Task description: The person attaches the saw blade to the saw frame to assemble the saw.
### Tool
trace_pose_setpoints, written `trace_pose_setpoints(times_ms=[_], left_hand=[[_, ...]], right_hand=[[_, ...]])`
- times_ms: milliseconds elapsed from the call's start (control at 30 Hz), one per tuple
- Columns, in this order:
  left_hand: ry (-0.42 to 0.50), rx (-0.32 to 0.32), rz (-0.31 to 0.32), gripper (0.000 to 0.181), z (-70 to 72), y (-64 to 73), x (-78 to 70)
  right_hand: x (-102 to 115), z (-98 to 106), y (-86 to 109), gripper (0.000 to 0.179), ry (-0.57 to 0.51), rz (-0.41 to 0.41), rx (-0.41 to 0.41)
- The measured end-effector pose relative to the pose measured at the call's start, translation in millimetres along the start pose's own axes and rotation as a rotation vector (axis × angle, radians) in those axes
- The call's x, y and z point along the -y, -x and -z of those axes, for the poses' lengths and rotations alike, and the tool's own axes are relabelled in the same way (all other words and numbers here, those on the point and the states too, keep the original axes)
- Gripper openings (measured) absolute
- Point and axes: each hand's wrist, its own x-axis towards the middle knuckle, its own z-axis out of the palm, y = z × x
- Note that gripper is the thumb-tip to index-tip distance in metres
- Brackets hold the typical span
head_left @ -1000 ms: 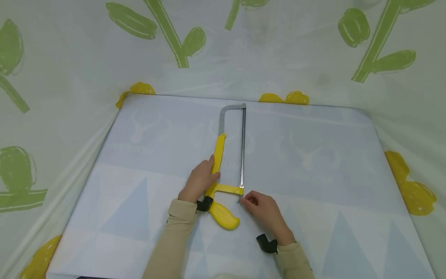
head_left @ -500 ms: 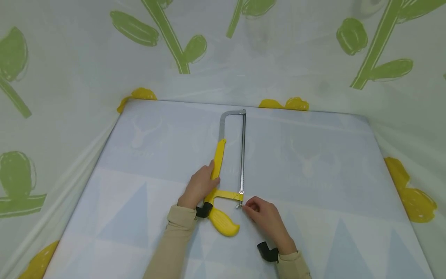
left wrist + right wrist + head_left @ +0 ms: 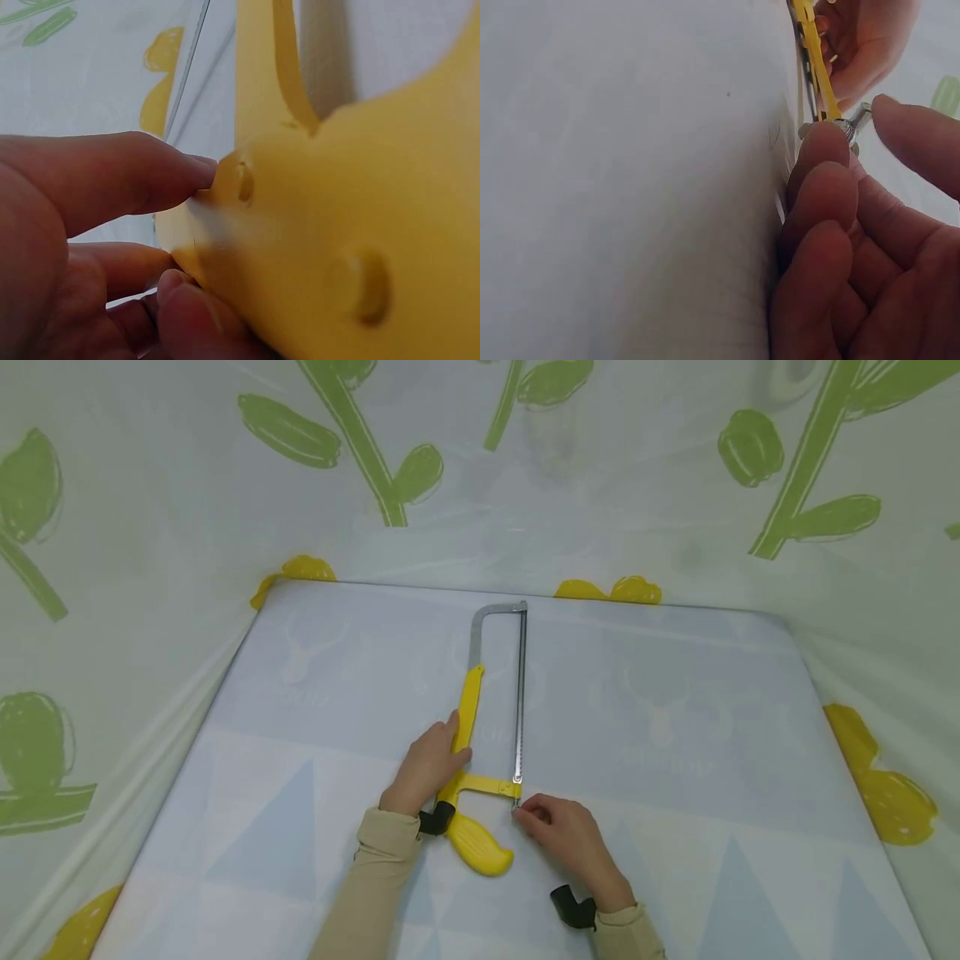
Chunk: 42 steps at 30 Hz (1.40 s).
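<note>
A hacksaw [image 3: 469,697] with a yellow frame and a grey metal front bow lies on the covered table, its blade [image 3: 521,693] on the right side and its yellow handle [image 3: 482,847] toward me. My left hand [image 3: 426,768] grips the frame above the handle, thumb on the near side; in the left wrist view its fingertips hold the yellow edge [image 3: 315,202]. At the lower end of the blade, my right hand [image 3: 566,835] pinches a small metal wing nut [image 3: 861,116] between thumb and forefinger. Its other fingers are curled, close over the cloth.
A pale cloth [image 3: 675,735] with blue triangles and antler prints covers the tabletop. Behind and around it hangs a white sheet [image 3: 600,510] with green leaf and yellow flower prints. A black wrist mount [image 3: 573,908] sits on the right wrist.
My right fingers came slightly off the wing nut half a second ago and are back at it now. The left hand keeps its grip on the hacksaw. The head view has tilted up slightly.
</note>
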Motion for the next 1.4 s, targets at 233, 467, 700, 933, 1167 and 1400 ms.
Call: trace_pose_setpoints(times_ms=[233,467,700,933,1167,1400], left_hand=[[-0.006,-0.012,-0.008,0.067,-0.7,0.5,2.0],[-0.004,-0.020,-0.019,0.067,-2.6,1.2,5.3],[0.007,-0.022,-0.024,0.066,-3.2,1.7,6.3],[0.016,-0.013,-0.014,0.066,-5.0,3.7,5.8],[0.005,-0.019,-0.025,0.065,-2.5,4.6,3.9],[-0.001,-0.017,-0.020,0.066,-1.9,2.4,3.7]], right_hand=[[2.7,-0.4,-0.1,0.029,0.034,0.011,-0.007],[3.1,-0.5,0.8,0.025,0.030,0.026,0.001],[2.0,0.1,1.5,0.023,0.005,0.039,0.005],[0.5,-0.7,3.1,0.025,-0.038,-0.005,0.019],[0.1,-1.2,3.8,0.020,-0.080,-0.015,-0.009],[2.1,0.2,3.9,0.016,-0.112,-0.027,-0.046]])
